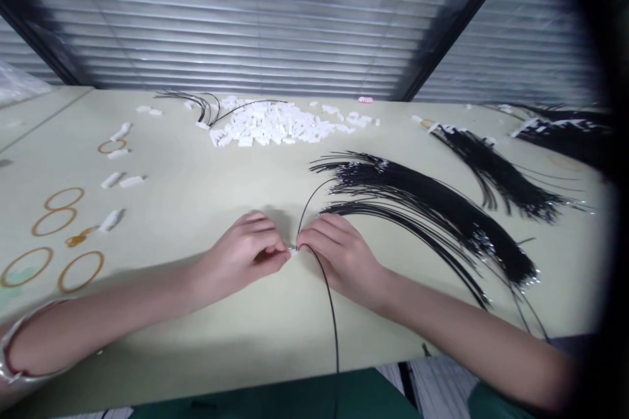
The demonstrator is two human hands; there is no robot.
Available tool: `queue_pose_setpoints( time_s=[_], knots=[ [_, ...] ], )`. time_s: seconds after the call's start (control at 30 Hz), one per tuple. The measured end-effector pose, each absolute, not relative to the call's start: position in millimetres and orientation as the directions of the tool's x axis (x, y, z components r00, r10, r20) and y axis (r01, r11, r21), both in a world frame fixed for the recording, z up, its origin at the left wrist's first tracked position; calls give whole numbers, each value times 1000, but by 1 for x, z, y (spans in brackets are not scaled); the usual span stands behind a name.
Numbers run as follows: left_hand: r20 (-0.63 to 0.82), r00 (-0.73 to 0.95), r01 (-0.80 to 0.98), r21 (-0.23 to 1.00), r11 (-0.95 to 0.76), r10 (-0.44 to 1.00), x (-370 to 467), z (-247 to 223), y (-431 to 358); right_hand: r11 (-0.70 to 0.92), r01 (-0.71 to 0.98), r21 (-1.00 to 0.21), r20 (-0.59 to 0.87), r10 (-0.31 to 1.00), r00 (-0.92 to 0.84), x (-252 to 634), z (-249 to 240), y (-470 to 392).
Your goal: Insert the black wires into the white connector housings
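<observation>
Two hands meet at mid-table: I see my left hand [243, 254] pinching what looks like a white connector [293, 251], right hand [339, 255] clamped on a black wire [328, 288] at its tip, the wire's length trailing toward me.

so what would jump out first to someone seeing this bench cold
Most striking is the fan of black wires spread across the right of the table, with a heap of small white connectors at the far middle. At the near centre the left hand and right hand meet, pinching a tiny white piece on a single black wire that trails off the near edge.
</observation>
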State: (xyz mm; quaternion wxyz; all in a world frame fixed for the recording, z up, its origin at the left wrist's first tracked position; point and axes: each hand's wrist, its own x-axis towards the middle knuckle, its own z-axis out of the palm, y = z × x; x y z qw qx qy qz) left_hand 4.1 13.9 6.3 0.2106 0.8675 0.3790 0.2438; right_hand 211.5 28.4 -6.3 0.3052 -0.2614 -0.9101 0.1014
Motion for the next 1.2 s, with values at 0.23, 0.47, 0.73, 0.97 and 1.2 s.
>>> queue_pose_setpoints(
  time_s=[0.23,0.47,0.73,0.97,1.2],
  knots=[
    [252,589,562,555,-614,768,4,8,13,862,398,-313,513,507,-693,212,-7,30],
    [266,592,557,548,-625,761,5,9,13,882,407,-237,533,468,-705,212,-4,29],
    [282,591,546,550,-632,756,5,9,13,895,393,-208,527,442,-726,211,-4,28],
    [277,590,553,546,-630,758,5,7,13,880,397,-261,495,475,-727,210,-4,30],
    [288,601,538,544,-644,746,4,8,14,569,374,-732,268,746,-610,208,0,38]
  ],
)
